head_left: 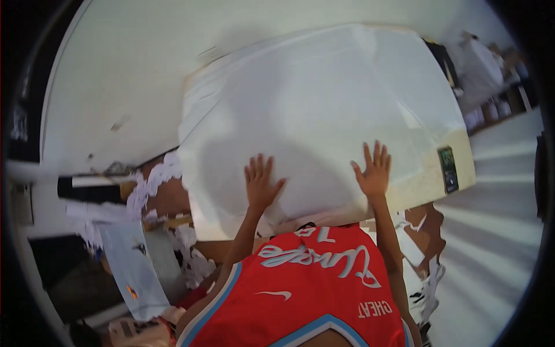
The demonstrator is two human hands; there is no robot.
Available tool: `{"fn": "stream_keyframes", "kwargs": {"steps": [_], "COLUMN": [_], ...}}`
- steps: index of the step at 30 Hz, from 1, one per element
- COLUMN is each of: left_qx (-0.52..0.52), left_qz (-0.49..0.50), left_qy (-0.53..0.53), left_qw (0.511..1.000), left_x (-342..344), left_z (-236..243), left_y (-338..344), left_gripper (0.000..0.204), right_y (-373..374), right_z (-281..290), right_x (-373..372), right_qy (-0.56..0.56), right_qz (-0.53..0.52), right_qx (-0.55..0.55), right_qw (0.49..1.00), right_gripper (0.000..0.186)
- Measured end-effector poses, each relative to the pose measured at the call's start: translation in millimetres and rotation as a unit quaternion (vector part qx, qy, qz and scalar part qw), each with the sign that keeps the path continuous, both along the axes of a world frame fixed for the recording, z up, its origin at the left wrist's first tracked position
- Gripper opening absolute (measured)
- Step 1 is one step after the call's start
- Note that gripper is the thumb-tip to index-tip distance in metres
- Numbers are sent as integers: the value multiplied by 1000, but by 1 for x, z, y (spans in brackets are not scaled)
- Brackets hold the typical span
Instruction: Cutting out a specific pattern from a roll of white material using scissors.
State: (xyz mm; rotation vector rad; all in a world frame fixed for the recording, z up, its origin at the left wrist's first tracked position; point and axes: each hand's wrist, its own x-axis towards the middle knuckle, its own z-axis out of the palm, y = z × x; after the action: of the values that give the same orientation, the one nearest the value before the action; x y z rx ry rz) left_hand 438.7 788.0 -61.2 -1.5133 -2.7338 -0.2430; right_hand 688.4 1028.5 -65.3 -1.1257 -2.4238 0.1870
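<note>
Pale, cluttered room: table (425, 188) largely covered by a white sheet (326, 104), two hands over its near part.

The sheet extends from the table's far side to near the wearer's red vest (324, 283); creases show at its left and right, and cream tabletop is exposed at the right. Left hand (262, 184): palm down, fingers spread, over the sheet left of its middle. Right hand (374, 174): palm down, fingers spread, near the sheet's right near edge, well apart from the left; both thumbs point inward. How firmly either bears down cannot be told. A dark phone (448, 169) lies on the exposed tabletop, right of the right hand. A shadow (251, 98) crosses the sheet. Paper scraps (153, 184) lie left of the table.
</note>
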Motion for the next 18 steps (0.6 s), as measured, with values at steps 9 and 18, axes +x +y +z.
{"fn": "stream_keyframes", "kwargs": {"steps": [9, 18], "left_qx": [-2, 260], "left_qz": [123, 440], "left_qy": [57, -192], "left_qw": [991, 838], "left_x": [-86, -277], "left_z": [-37, -15], "left_y": [-56, -100], "left_gripper": [68, 75], "right_y": [1, 1], "right_z": [-24, -13], "right_x": [2, -7], "right_qy": [-75, -64], "right_qz": [20, 32], "right_qx": [1, -4], "right_qw": [997, 997], "right_gripper": [65, 64]}}
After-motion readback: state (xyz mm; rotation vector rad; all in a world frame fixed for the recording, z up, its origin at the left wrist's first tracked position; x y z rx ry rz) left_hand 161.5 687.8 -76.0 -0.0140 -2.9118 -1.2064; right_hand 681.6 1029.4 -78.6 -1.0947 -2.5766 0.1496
